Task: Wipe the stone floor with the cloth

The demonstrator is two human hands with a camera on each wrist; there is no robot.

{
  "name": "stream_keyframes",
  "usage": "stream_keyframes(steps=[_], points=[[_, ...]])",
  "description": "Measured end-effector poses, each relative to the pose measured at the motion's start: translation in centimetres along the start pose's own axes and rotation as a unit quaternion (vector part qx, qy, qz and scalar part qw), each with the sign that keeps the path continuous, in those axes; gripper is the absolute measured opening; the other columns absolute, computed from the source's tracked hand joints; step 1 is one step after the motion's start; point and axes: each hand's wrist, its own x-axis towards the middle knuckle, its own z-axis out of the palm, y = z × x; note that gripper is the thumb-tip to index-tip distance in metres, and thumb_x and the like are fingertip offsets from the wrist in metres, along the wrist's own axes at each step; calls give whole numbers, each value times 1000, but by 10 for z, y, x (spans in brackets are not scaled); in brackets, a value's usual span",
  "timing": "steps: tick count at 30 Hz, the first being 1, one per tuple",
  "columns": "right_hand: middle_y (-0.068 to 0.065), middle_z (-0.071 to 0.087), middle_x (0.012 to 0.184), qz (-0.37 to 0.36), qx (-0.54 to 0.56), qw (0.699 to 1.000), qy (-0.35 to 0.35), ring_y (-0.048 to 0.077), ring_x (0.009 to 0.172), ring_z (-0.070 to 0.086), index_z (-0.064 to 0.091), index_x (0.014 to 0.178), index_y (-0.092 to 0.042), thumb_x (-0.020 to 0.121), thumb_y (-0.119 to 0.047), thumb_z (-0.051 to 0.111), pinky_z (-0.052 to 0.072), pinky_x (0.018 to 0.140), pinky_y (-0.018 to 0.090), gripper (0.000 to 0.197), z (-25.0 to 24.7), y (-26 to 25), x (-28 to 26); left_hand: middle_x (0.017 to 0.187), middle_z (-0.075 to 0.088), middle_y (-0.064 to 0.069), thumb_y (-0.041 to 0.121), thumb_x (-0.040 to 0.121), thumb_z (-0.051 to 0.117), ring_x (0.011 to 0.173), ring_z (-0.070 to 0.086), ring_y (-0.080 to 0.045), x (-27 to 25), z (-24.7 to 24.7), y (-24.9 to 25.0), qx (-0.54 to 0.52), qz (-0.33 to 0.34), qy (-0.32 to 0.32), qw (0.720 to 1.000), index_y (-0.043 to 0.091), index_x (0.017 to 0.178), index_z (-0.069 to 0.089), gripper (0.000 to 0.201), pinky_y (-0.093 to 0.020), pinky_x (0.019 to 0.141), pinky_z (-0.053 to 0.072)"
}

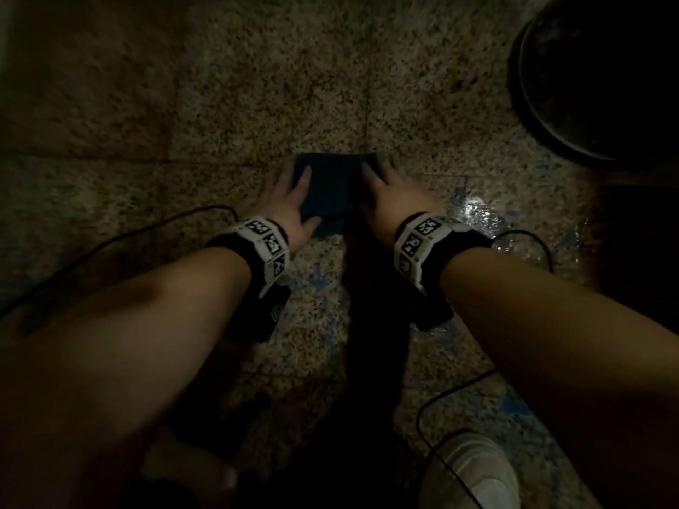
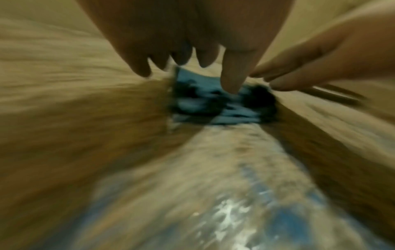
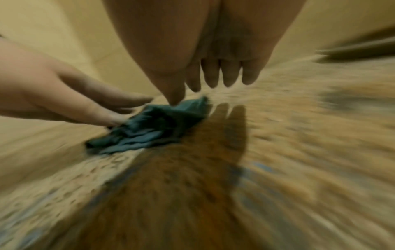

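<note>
White shoe (image 1: 477, 472) nearest — flat left hand (image 1: 290, 203), right hand (image 1: 389, 194) press cloth (image 1: 327, 185).

Dim indoor space, exact type cannot be told. Floor (image 1: 279, 90): speckled granite-like stone slabs with visible joints, so tiled flooring. Wet, glossy patch (image 1: 477, 214) at right of centre, with bluish smears. Dark round basin or bucket (image 1: 573, 86) stands at upper right. White shoe (image 1: 477, 472) at lower right.
</note>
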Motion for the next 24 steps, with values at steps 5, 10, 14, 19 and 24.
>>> stream_keyframes(steps=[5, 10, 14, 19, 24], points=[[3, -19, 158, -56, -22, 996, -69, 27, 146, -11, -6, 152, -32, 101, -43, 35, 6, 117, 43, 66, 1, -40, 27, 159, -11, -6, 50, 97, 38, 146, -2, -31, -15, 7, -59, -4, -147, -17, 989, 21, 152, -5, 76, -40, 119, 9], [3, -26, 156, -38, -89, 991, -88, 27, 144, -19, -8, 151, -33, 103, -45, 22, -4, 118, 42, 58, 22, -45, 28, 159, -13, -5, 50, 98, 35, 146, -3, -31, -20, 5, -66, -9, -147, -11, 989, 24, 152, -8, 74, -43, 118, 10], [0, -27, 156, -31, -91, 989, -112, 26, 144, -20, -12, 150, -35, 104, -38, 19, -2, 118, 41, 55, 29, -37, 9, 158, -16, -6, 45, 100, 35, 145, -8, -30, -19, 7, -50, -8, -120, -19, 993, 20, 152, -7, 71, -43, 119, 6], [1, -30, 155, -16, -103, 985, -138, 26, 143, -23, -15, 149, -34, 103, -34, 26, -4, 118, 42, 61, 43, -20, -25, 158, -18, -6, 47, 99, 34, 145, -11, -31, -14, 11, -32, -1, -84, -20, 996, 21, 152, -6, 71, -43, 118, 2], [3, -23, 157, -7, -83, 988, -128, 26, 145, -19, -9, 151, -29, 99, -32, 38, -9, 116, 39, 71, 34, -23, -29, 157, -19, -4, 55, 95, 40, 145, -12, -31, -7, 16, -12, 42, -44, -34, 998, 26, 151, -9, 80, -46, 116, 1]])
